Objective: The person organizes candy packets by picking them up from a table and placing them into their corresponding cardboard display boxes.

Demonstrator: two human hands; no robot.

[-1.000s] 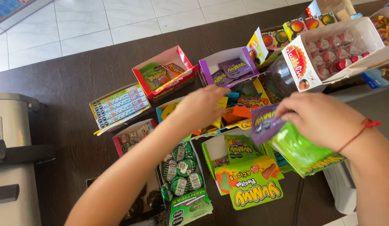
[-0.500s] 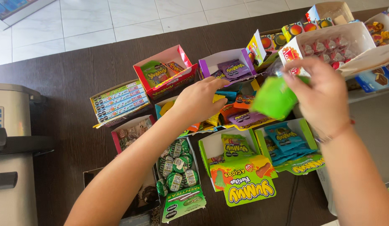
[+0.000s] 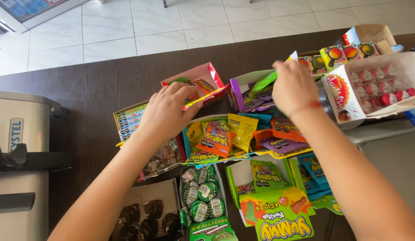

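On the dark counter (image 3: 96,89) we list a cluster of open candy display boxes. Our right hand (image 3: 294,87) pinches a green sachet (image 3: 263,82), fingers closed on it, over the purple-edged box (image 3: 238,89), which holds purple packets (image 3: 256,100). Our left hand (image 3: 169,111) rests fingers curled on the rim of the red box (image 3: 207,76), green and orange packs inside; whether it grips anything we cannot tell. The two hands are well apart. Between them, nearer us, the blue-rimmed box (image 3: 186,143) carries yellow, orange and purple sachets. Beside it on the left, a flat striped box (image 3: 127,120). Nearer still: a narrow box of green foil mints (image 3: 201,196), a brown tray of dark wrapped sweets (image 3: 145,218), a green box (image 3: 279,214) of sour gummies. Far right, a white box (image 3: 381,87) of red-and-silver wrapped pieces.
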